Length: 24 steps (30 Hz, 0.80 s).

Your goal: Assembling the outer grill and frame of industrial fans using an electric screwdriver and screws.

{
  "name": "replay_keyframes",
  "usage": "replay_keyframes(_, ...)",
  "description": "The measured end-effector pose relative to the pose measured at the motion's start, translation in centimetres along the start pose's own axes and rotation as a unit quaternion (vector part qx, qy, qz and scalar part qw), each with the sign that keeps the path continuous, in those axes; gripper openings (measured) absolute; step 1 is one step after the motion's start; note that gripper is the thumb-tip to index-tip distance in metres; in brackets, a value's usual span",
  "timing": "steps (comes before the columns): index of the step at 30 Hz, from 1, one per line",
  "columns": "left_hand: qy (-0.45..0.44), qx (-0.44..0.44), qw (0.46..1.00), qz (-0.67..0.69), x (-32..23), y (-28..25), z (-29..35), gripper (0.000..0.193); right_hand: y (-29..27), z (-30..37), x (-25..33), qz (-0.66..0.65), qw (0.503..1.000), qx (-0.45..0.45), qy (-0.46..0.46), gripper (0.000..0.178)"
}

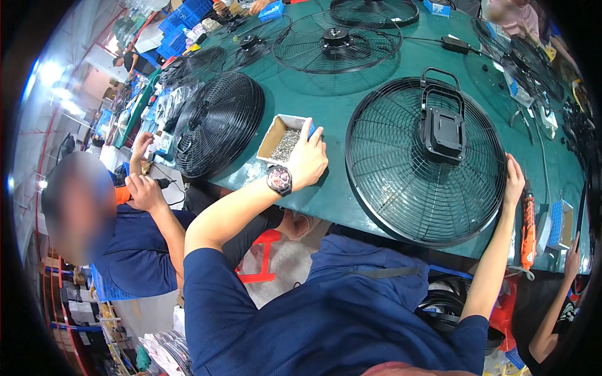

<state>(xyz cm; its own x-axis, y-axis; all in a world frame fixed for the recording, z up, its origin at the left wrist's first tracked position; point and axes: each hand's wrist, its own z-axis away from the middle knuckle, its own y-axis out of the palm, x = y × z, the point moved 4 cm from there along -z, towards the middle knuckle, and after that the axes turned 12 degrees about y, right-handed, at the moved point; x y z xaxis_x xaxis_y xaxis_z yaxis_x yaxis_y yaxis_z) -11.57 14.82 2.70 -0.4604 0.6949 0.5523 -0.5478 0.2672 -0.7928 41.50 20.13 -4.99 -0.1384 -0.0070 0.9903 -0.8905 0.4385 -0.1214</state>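
Observation:
My left hand [308,161], with a watch on its wrist, is at the right side of a small open box [268,149] holding many small metal screws [287,145]. Its fingers grip the box's blue-edged side; the thumb is hidden. In front of me lies a large round black fan [392,169] with a wire grille, a motor housing [443,135] at its centre and a loop handle [441,78] on top. The fingers of my right hand [514,180] curl over the right rim of this fan.
Another black fan cage [219,122] stands tilted left of the box. More fan grilles [335,42] lie farther back on the green table [313,94]. An orange electric screwdriver [528,229] and a blue box [560,224] are at right. A co-worker [135,250] sits at left.

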Motion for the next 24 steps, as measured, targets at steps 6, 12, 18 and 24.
replay_keyframes(6, -0.007, -0.046, 0.999, 0.020, -0.4, -0.3, 1.5, 0.047, 0.0, 0.0, 0.1, 0.009, 1.000, 0.010, -0.020, 0.036)
replay_keyframes(12, -0.017, -0.032, 0.999, 0.033, -0.4, -0.9, 2.0, 0.053, 0.1, -0.4, -0.6, -0.025, 0.999, 0.027, 0.013, 0.035)
replay_keyframes(18, -0.168, -0.244, 0.909, 0.294, 5.5, -1.3, 4.7, 0.034, -0.1, -0.4, -0.7, 0.005, 1.000, 0.013, 0.017, 0.035)
replay_keyframes(24, -0.100, -0.006, 0.905, 0.413, 7.6, 3.9, 5.2, 0.035, 0.0, -0.3, -0.6, -0.015, 1.000, 0.027, -0.001, 0.034)
